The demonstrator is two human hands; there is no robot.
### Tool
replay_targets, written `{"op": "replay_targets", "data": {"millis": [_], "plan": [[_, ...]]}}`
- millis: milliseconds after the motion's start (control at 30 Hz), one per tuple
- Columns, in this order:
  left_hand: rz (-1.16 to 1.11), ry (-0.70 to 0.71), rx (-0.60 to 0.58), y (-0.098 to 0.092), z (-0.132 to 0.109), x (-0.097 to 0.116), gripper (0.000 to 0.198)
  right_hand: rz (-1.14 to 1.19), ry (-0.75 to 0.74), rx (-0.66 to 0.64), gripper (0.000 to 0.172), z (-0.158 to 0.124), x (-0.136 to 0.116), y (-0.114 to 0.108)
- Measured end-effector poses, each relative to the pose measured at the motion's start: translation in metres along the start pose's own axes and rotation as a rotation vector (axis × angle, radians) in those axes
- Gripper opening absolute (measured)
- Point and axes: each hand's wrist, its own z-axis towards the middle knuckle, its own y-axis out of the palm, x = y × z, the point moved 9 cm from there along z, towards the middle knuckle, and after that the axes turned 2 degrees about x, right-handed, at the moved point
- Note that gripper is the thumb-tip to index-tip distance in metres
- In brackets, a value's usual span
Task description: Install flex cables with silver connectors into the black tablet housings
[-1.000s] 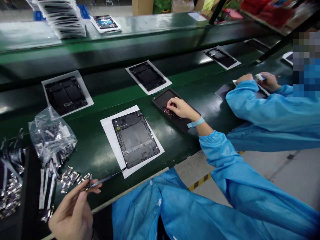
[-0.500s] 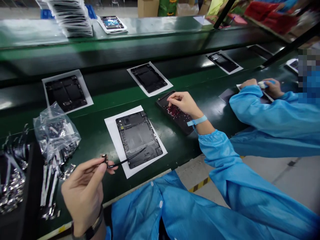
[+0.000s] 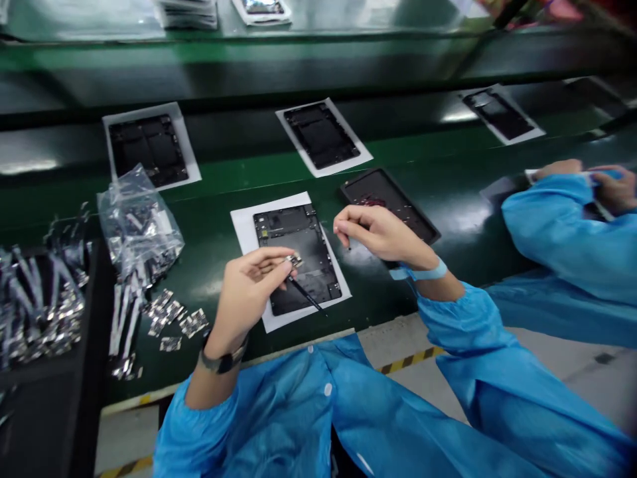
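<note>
My left hand (image 3: 251, 285) pinches a small circuit board (image 3: 294, 259) between thumb and fingertips. Black tweezers (image 3: 306, 293) also sit in this hand, pointing down to the right. Both are above a black tablet housing (image 3: 298, 249), which lies on a white sheet (image 3: 243, 226). To the right of the housing, my right hand (image 3: 375, 232) is closed in a pinch; a tiny dark bit shows under its fingers, too small to name. Just behind it lies a shallow black tray (image 3: 415, 222) holding small parts with red wires, partly hidden by the hand.
At left are a plastic bag of flex cables (image 3: 142, 229), loose small boards (image 3: 193, 323) and a black bin (image 3: 92, 312) of cables. More housings (image 3: 321, 136) on sheets lie along the far strip. A co-worker's blue sleeve (image 3: 552, 212) reaches in at right.
My left hand has moved right with the board and tweezers, from beside the housing to over it. My right hand has left the parts tray and come nearer the housing. The view has shifted.
</note>
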Motion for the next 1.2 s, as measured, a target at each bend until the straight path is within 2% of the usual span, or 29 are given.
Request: {"op": "replay_targets", "data": {"millis": [133,300,533,800,1000,1200], "plan": [[0.022,0.005,0.023,0.0,0.002,-0.007,0.022,0.003,-0.086,-0.146,0.024,0.0,-0.029,0.044],[0.023,0.051,0.06,-0.009,-0.005,-0.01,0.023,-0.043,-0.143,-0.197,0.021,0.002,-0.041,0.067],[-0.004,0.08,0.058,-0.012,-0.007,-0.012,0.022,-0.097,-0.143,-0.139,0.019,0.003,-0.043,0.074],[0.004,0.105,0.057,-0.013,-0.009,-0.014,0.02,-0.109,-0.145,-0.17,0.02,0.001,-0.045,0.075],[0.016,0.117,0.06,-0.014,-0.009,-0.016,0.02,-0.206,-0.185,-0.126,0.015,0.001,-0.047,0.076],[0.014,0.106,0.057,-0.014,-0.01,-0.015,0.02,-0.288,-0.214,-0.118,0.017,-0.001,-0.047,0.079]]}}
